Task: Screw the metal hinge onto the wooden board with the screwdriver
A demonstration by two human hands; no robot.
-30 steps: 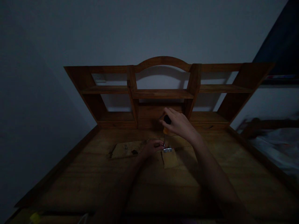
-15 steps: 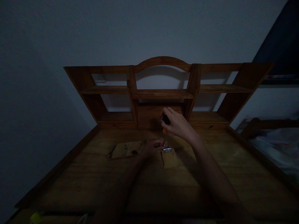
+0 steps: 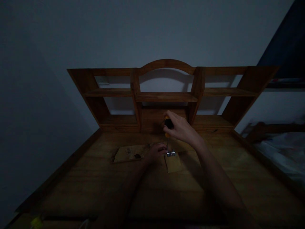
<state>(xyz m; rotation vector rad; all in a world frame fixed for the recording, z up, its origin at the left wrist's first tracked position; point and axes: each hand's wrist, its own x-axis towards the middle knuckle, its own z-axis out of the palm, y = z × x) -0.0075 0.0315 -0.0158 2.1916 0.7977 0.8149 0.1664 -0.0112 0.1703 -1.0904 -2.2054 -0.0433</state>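
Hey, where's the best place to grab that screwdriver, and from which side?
Probably by its thick black-and-yellow handle, coming from above and the right, as the right hand does. The screwdriver stands nearly upright, handle on top; its thin shaft runs down toward the small metal fitting, and the left hand crowds that lower end from the left.

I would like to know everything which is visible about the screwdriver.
The screwdriver has a black-and-yellow handle and a thin, metallic-looking shaft. It stands nearly upright, tip downward, over the wooden desktop. The right hand grips its handle; the left hand is close to the lower shaft, as is a small shiny metal piece. What the tip touches is too small and dark to tell.
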